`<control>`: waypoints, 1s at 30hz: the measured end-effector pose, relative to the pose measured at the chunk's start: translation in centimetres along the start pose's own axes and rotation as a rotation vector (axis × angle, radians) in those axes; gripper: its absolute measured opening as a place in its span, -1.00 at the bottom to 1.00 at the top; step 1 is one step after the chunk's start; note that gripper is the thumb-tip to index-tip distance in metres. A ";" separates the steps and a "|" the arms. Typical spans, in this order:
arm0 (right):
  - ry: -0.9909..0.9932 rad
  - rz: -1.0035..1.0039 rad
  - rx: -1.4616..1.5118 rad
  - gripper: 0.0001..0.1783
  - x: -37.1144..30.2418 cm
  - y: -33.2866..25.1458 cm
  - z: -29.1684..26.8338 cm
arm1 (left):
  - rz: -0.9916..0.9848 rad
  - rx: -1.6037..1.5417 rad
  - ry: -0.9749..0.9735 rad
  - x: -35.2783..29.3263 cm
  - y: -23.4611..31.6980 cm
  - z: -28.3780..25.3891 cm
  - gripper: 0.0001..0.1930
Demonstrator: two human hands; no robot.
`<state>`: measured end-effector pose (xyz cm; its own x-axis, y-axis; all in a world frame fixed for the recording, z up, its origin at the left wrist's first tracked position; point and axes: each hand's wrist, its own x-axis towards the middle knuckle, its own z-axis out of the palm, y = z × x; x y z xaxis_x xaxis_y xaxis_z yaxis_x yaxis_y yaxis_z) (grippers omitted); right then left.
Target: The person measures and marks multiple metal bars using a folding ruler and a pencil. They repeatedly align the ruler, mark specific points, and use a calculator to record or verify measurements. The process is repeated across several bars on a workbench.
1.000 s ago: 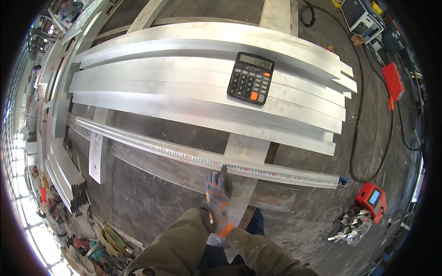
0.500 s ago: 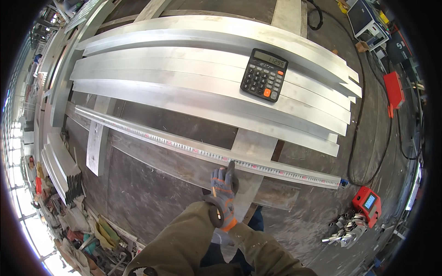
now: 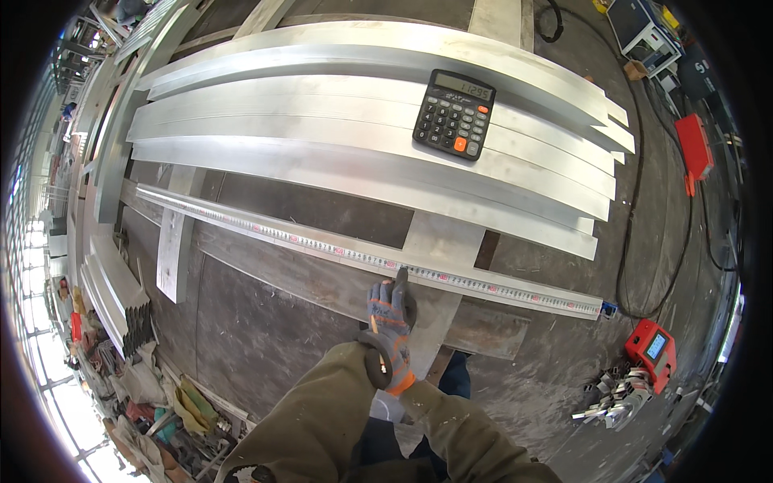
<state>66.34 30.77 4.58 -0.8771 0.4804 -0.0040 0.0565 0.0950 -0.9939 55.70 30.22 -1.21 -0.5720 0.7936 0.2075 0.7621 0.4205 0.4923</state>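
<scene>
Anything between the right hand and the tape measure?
Nothing visible. The right hand has a finger extended up to the tape measure's near edge; I can't tell if it touches. The calculator lies beyond the tape, on the metal profiles, so not between them.

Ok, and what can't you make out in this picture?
All in the head view:
Dark-gloved left hand: fingers indistinct where it overlaps the grey-and-orange-gloved right hand.
White measuring tape with red marks: fine divisions too small.
Red boxy device: blue-lit screen too small to read.
Long silvery metal bars: partly covered by the black calculator.
Olive left sleeve: cut off by the lower edge.
</scene>
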 end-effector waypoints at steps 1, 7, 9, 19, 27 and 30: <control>-0.014 0.018 -0.003 -0.56 -0.2 0.0 0.0 | 0.009 0.007 -0.002 0.1 0.0 0.0 -0.43; 0.020 -0.035 -0.027 -0.52 -0.3 0.8 0.6 | 0.004 -0.007 0.009 0.1 0.4 -0.4 -0.43; 0.062 -0.031 0.014 -0.53 0.0 0.7 0.7 | -0.011 -0.015 0.003 0.2 0.5 -0.5 -0.44; 0.085 -0.039 -0.053 -0.61 0.5 -1.0 -0.1 | -0.010 0.008 -0.008 0.3 0.3 -0.2 -0.46; 0.085 -0.064 -0.066 -0.61 0.3 -0.5 0.1 | -0.037 -0.028 -0.011 0.3 0.6 -0.3 -0.44; 0.091 -0.065 -0.074 -0.62 0.3 -0.5 0.2 | -0.012 0.014 -0.009 0.2 0.3 -0.3 -0.46</control>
<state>65.97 30.67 5.02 -0.8331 0.5483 0.0734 0.0395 0.1912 -0.9808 55.74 30.43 -0.79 -0.5785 0.7922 0.1944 0.7594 0.4360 0.4829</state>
